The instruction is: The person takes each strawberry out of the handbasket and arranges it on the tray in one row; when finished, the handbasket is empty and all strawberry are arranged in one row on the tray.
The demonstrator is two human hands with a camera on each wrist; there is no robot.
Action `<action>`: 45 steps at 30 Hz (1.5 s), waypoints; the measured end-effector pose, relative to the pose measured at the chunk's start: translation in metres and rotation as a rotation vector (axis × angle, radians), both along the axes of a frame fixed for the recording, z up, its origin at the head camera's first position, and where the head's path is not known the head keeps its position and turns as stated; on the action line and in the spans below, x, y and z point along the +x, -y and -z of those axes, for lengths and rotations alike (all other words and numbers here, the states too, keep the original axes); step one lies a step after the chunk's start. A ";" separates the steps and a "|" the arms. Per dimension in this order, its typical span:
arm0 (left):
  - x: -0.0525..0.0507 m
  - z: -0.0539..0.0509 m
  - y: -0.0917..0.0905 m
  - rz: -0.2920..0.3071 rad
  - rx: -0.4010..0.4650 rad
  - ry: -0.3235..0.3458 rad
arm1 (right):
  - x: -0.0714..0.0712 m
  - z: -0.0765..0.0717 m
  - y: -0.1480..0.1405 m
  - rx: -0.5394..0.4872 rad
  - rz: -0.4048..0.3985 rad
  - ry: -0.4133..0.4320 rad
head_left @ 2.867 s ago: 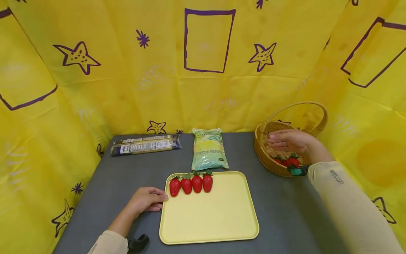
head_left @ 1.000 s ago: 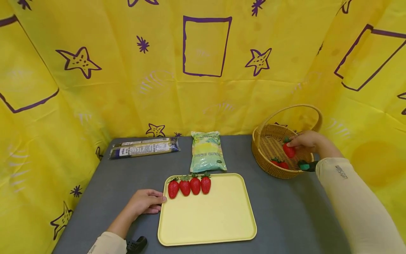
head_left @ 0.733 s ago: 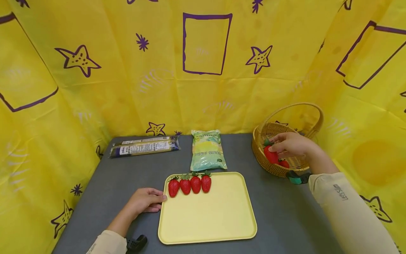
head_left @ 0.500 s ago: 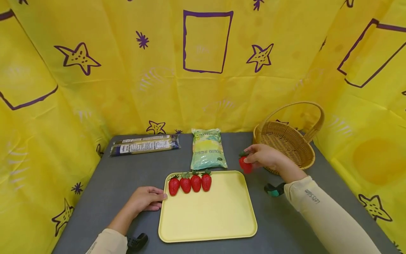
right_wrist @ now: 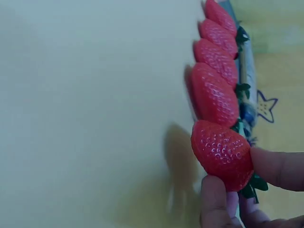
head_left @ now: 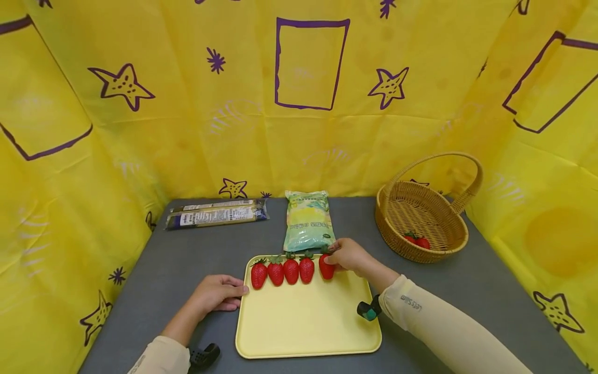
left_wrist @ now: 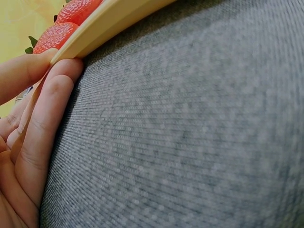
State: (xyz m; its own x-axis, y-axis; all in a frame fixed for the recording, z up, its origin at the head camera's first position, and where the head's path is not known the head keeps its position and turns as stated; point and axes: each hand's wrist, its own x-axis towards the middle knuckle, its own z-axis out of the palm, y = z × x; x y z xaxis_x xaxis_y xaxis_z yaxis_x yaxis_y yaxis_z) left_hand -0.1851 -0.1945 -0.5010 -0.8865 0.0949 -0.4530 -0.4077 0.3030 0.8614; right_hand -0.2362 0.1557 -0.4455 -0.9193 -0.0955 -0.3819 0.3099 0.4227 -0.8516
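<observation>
My right hand (head_left: 349, 256) pinches a red strawberry (head_left: 325, 267) with a green leafy cap over the far edge of the yellow tray (head_left: 303, 322). In the right wrist view, thumb and fingers hold this strawberry (right_wrist: 222, 154) at its sides, and a shadow falls on the tray beside it. Several more strawberries (right_wrist: 214, 92) lie side by side in a row to its left, caps toward the far rim. My left hand (head_left: 216, 294) grips the tray's left rim; the left wrist view shows the thumb on top of the rim (left_wrist: 95, 40) and fingers beneath it.
A wicker basket (head_left: 390, 236) with a tall handle stands at the back right, with strawberries (head_left: 417, 241) inside. Behind the tray lies a green-yellow bag (head_left: 307, 221). Long wrapped packs (head_left: 217, 214) lie at the back left of the grey table (head_left: 154, 291). Yellow cloth surrounds the table.
My right hand reached into the basket, took hold of a strawberry and carried it left to the tray, beside the row. My left hand has stayed at the tray's rim.
</observation>
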 end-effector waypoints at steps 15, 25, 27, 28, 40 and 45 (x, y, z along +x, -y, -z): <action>0.001 0.001 -0.001 -0.003 -0.003 -0.015 | 0.005 0.015 0.009 0.070 0.033 -0.079; 0.000 0.002 -0.002 -0.009 -0.011 -0.005 | 0.006 0.012 0.006 0.106 -0.009 -0.084; 0.000 0.002 -0.002 -0.011 -0.010 -0.002 | 0.007 0.007 0.001 0.140 -0.034 -0.090; 0.000 0.002 -0.002 -0.009 -0.009 -0.002 | 0.007 0.002 -0.003 0.157 -0.050 -0.092; 0.001 0.003 -0.001 -0.017 -0.014 -0.010 | -0.019 -0.110 -0.117 -0.027 -0.297 -0.013; 0.000 0.002 -0.002 -0.016 -0.017 -0.008 | -0.041 -0.124 -0.184 -0.095 -0.238 0.080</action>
